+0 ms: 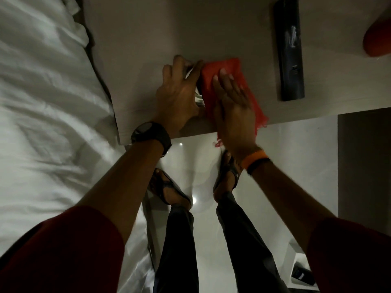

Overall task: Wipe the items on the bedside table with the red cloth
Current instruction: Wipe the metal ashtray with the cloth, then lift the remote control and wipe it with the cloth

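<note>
Dim room: rumpled white bed (42, 102) left, glossy pale floor (296, 144), perhaps tiled.

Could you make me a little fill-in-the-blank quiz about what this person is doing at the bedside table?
1. The right hand presses a cloth coloured ____.
2. The left hand grips a shiny object, and its wrist wears a dark ____.
3. The black remote lies to the ____ of the cloth.
4. Left of the bedside table lies white ____.

Missing words: red; watch; right; bedding
</note>
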Available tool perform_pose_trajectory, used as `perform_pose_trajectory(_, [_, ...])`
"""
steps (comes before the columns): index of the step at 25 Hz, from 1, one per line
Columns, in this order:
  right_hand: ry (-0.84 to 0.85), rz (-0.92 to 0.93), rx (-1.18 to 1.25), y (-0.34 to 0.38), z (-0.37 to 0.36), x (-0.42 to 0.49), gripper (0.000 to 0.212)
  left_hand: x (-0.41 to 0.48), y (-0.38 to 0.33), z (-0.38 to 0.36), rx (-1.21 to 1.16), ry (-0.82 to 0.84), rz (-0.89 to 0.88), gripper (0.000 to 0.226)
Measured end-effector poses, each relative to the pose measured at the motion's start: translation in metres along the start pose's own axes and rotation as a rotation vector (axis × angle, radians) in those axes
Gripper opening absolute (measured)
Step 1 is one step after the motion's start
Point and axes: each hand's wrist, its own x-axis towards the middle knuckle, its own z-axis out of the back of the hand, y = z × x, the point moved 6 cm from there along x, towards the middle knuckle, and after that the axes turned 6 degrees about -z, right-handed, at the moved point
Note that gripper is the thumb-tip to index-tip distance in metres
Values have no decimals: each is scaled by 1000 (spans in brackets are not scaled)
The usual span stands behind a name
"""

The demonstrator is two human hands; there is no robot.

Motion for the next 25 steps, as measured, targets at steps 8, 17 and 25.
perform_pose_trajectory(8, [-9, -3, 5, -1, 8, 12, 46, -4, 0, -2, -31, 6, 99, 98])
perform_pose_trajectory(17, [-339, -519, 582, -89, 137, -58, 21, 2, -56, 9, 15, 2, 71, 115])
perform_pose_trajectory(25, [121, -369, 41, -126, 111, 65, 44, 87, -166, -68, -1423, 25, 632, 52])
